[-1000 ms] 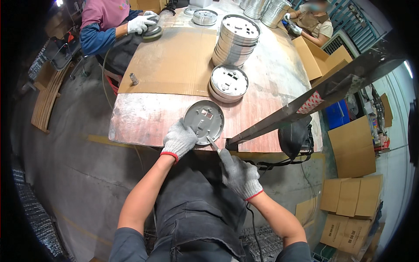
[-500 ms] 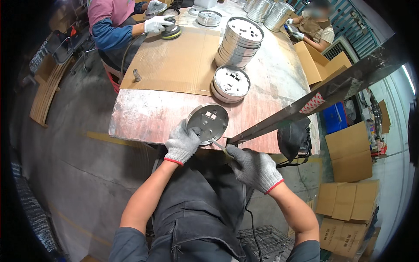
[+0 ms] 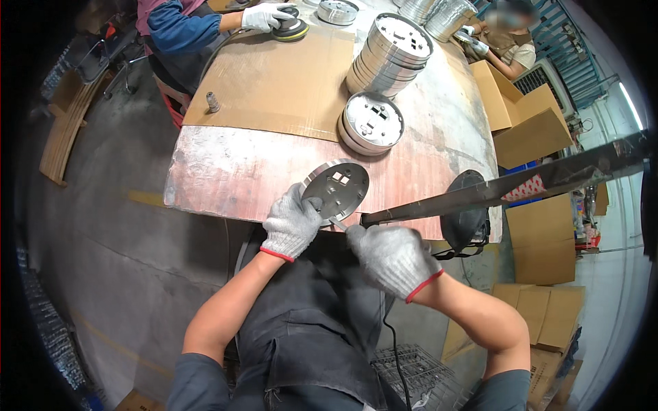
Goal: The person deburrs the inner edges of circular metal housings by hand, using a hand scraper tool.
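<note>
My left hand (image 3: 291, 225), in a grey knit glove with a red cuff, grips a round metal disc cover (image 3: 348, 194) by its near left edge. The disc is tilted at the table's front edge, its dark recessed face with small square openings towards me. My gloved right hand (image 3: 396, 255) is closed around a thin metal-bladed hand tool (image 3: 337, 222). The blade's tip meets the disc's lower rim; its handle is hidden in my fist, so the exact kind cannot be told.
Past the disc stand a short stack of metal covers (image 3: 372, 123) and a taller stack (image 3: 394, 51). Cardboard (image 3: 281, 85) bears a small metal fitting (image 3: 212, 103). A dark metal bar (image 3: 473, 197) slants across the right, by a black object (image 3: 467, 212). Two co-workers sit beyond, one holding a sander (image 3: 290, 27).
My right hand has turned and shifted slightly left and up around the tool. The disc sits a little further right in the view, which has itself shifted. The co-worker's sander has moved.
</note>
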A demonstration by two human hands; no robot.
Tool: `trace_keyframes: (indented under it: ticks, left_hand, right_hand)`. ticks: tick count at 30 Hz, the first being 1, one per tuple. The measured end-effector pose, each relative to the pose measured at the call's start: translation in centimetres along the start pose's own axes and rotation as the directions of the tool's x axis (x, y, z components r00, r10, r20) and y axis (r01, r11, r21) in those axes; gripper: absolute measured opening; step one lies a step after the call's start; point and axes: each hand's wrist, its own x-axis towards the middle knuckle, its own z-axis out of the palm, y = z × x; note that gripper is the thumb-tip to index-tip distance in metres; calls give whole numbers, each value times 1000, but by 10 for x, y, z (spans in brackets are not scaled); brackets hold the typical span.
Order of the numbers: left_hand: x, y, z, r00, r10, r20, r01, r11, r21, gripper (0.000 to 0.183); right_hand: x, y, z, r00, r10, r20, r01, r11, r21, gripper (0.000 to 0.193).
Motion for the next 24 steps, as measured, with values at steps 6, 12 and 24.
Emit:
trace_keyframes:
  ticks: [6, 12, 24]
  left_hand:
    - [4, -1, -4, 995, -25, 99, 10, 988, 152, 18]
    - [6, 7, -1, 995, -79, 65, 72, 992, 108, 21]
    - [0, 13, -9, 998, -38, 55, 35, 997, 64, 29]
  right_hand:
    - [-8, 2, 15, 986, 154, 57, -164, 948, 272, 53]
    - [-34, -4, 51, 902, 388, -191, -273, 853, 444, 39]
    - [-14, -1, 3, 971, 227, 69, -236, 955, 179, 36]
